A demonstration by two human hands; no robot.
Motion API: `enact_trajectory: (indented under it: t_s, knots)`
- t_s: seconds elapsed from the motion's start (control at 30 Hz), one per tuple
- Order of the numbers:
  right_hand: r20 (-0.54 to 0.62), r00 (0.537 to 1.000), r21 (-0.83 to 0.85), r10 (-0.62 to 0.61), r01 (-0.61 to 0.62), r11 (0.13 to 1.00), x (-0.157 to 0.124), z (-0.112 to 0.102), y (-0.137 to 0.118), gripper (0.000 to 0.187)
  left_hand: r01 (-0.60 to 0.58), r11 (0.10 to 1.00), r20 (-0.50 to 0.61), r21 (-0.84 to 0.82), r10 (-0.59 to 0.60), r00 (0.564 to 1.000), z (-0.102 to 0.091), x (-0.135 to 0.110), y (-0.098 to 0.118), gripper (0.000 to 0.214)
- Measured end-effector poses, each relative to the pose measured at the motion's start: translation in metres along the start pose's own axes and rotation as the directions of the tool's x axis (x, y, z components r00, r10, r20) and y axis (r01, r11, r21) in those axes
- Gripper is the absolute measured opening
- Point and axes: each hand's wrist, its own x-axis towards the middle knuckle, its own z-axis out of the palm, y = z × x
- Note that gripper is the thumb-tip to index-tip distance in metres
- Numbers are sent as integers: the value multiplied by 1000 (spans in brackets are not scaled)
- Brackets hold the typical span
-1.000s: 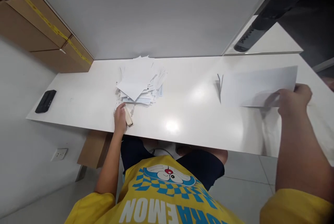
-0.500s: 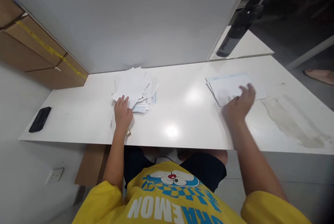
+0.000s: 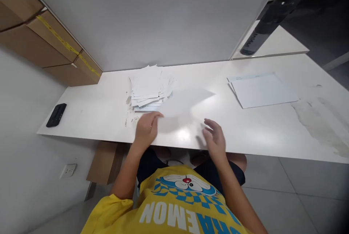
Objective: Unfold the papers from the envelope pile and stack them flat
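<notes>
- Left hand (image 3: 145, 128): grip pinched the near edge of a loose sheet (image 3: 188, 101), blurred, lifted just over the bench (image 3: 95, 117) beside the messy pile (image 3: 148, 88), an easy reach.
- Right hand (image 3: 215, 137): grip wide, empty, near the sheet.
- Neat stack (image 3: 263, 90) lay well apart, kept separate.

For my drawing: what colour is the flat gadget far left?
The flat rectangular gadget is black; head view.

White table (image 3: 259, 132) | messy paper pile (image 3: 148, 88) | flat sheets (image 3: 263, 90) well right of pile | black device (image 3: 56, 115) well left of pile
</notes>
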Motion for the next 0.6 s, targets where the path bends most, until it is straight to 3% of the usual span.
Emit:
enact_trajectory:
  t_s: [0.1,0.2,0.27,0.33,0.4,0.5,0.6]
  knots:
    - [153,988,184,-5,-24,983,-4,13,3,76,24,995,120,-95,-13,993,3,-8,19,31]
    - [393,917,298,61,-190,935,0,9,10,65,19,993,267,-112,12,964,8,8,15,31]
    - [455,886,237,86,-214,948,1,7,10,58,-14,995,347,-104,49,937,11,29,2,31]
    - [422,905,108,47,-102,989,0,10,6,57,-51,998,359,-41,62,931,15,55,-14,30]
    - [431,902,-76,-37,77,994,-4,19,2,56,-49,994,292,93,19,956,18,84,-31,31]
    - [508,855,-354,-103,316,881,-11,34,7,51,-29,956,187,293,-27,982,21,126,-55,40]
    - [526,842,-489,-119,414,767,-15,37,23,49,-132,902,299,411,3,954,24,150,-72,44]
